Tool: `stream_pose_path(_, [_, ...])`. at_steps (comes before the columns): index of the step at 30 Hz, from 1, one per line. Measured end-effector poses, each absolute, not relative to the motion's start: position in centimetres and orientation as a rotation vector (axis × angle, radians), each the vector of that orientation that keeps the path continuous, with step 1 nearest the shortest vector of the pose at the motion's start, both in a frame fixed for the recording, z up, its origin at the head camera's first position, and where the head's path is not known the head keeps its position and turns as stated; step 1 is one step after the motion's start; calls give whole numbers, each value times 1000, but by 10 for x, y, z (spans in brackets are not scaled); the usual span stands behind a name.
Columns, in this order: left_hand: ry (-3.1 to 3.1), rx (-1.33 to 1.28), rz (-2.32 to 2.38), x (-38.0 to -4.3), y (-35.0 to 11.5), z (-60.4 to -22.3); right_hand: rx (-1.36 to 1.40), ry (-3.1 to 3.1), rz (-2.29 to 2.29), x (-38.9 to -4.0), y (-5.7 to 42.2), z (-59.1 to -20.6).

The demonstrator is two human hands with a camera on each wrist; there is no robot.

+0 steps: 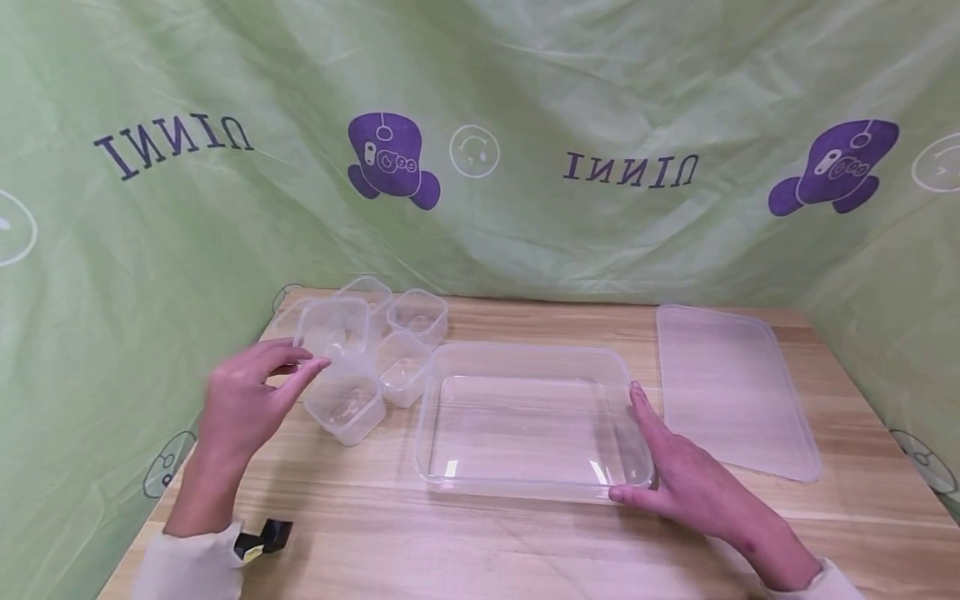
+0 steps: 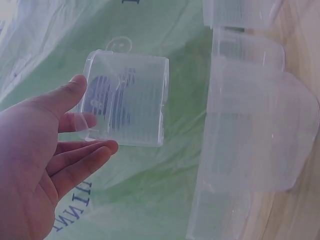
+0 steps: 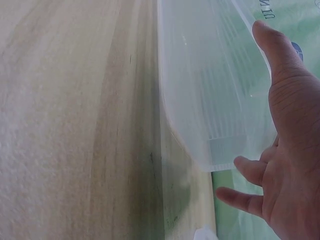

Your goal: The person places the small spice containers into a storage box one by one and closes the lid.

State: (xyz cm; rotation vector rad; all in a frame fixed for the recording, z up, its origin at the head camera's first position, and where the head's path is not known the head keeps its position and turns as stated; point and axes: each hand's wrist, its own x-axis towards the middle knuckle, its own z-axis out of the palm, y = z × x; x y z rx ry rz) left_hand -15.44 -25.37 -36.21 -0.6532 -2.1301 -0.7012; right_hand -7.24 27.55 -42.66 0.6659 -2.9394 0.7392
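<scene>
In the head view my left hand (image 1: pixel 251 400) pinches the rim of a small clear plastic container (image 1: pixel 335 321), held above the table beside several similar ones. The left wrist view shows this container (image 2: pixel 125 100) between thumb and fingers, apart from the others. A large clear rectangular plastic box (image 1: pixel 525 425) stands lidless on the table, nothing visible inside. Spread over its right near corner, my right hand (image 1: pixel 690 479) touches the near edge with the thumb and the right side with a finger. In the right wrist view its fingers (image 3: pixel 245 201) extend loosely past the box wall (image 3: pixel 210 100).
More small containers (image 1: pixel 345 408) stand left of the large box, one (image 1: pixel 417 317) near the back. A flat translucent lid (image 1: pixel 735 392) lies on the wooden table (image 1: pixel 465 550) at the right. Green printed cloth (image 1: pixel 525 242) hangs behind and at both sides.
</scene>
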Motion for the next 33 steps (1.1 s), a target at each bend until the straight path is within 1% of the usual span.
stream_pose_path(9, [-2154, -683, -668, -152, -230, -356, 649, -2943, 753, -72, 275, -429])
stream_pose_path(24, [-2088, -908, -717, -162, -188, -355, 635, -2948, 791, -73, 277, -429])
stream_pose_path(33, [-2155, -1017, -697, -164, -170, -349, 634, -2952, 777, -73, 277, -428])
